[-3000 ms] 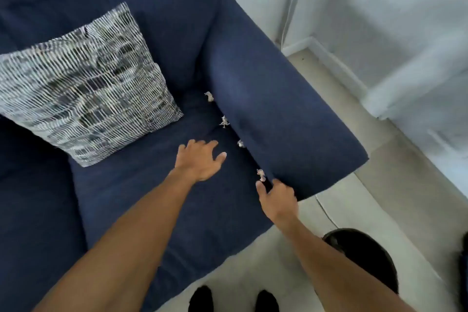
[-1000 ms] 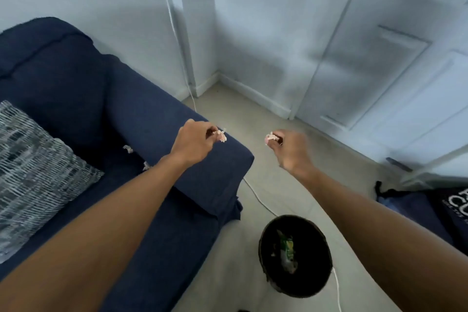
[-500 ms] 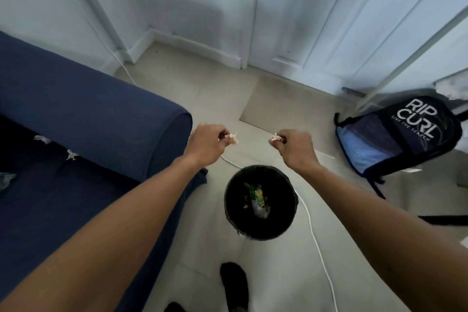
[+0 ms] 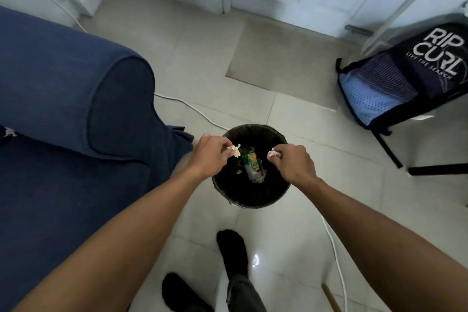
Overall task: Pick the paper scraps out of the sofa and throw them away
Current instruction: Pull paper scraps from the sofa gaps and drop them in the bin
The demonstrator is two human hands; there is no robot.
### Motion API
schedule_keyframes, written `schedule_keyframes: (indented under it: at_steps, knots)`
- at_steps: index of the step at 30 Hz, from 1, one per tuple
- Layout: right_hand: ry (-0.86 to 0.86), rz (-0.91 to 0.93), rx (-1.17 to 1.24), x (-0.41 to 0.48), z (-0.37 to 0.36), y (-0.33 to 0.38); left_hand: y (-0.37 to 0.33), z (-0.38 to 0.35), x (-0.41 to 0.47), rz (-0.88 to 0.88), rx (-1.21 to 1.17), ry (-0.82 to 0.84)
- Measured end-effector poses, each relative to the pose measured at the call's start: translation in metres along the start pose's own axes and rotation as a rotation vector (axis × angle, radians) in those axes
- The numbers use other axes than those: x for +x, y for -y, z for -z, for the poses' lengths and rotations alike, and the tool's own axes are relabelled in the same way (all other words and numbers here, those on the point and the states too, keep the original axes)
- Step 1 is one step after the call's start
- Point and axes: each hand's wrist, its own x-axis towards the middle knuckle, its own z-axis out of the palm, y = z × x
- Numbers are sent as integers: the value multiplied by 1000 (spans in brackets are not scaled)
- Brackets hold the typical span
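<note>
Both hands hover over the round black bin (image 4: pixel 253 197) on the floor. My left hand (image 4: pixel 210 157) pinches a small whitish paper scrap (image 4: pixel 235 150) above the bin's left rim. My right hand (image 4: pixel 291 162) pinches another crumpled scrap (image 4: pixel 273 153) above the bin's right side. Inside the bin lie a green-and-yellow wrapper (image 4: pixel 251 163) and some pale litter. The dark blue sofa (image 4: pixel 63 109) fills the left side, and one more scrap (image 4: pixel 9 132) lies in the gap beside its armrest at the far left edge.
A white cable (image 4: pixel 192 109) runs across the tiled floor behind the bin and down its right side. A black-and-blue backpack (image 4: pixel 395 83) leans at the right against a stand. White doors and skirting close the far side. My feet in black socks (image 4: pixel 230 248) stand in front of the bin.
I have turned from the sofa to the bin. Both hands, each with a scrap, have dropped from in front of the armrest to just above the bin's opening.
</note>
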Motion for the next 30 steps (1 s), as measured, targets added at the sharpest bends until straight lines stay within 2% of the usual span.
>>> schedule_keyframes:
  at_steps: [5,12,16,18,24,30]
  knots:
    - [191,-87,-109,3,-20,-13,6,-17,-4,28,4,27]
    - [169,-2,-191,11,-16,-14,-1,-17,2,30,20,52]
    - [168,18,-217,12,-10,-13,-2,-17,3,17,355,244]
    - [163,23,-222,12,-7,-13,0,-17,4,29,410,269]
    - [129,53,-238,12,11,-5,-5,4,4,-22,474,183]
    - [72,114,-266,10,54,30,-23,60,4,-38,484,63]
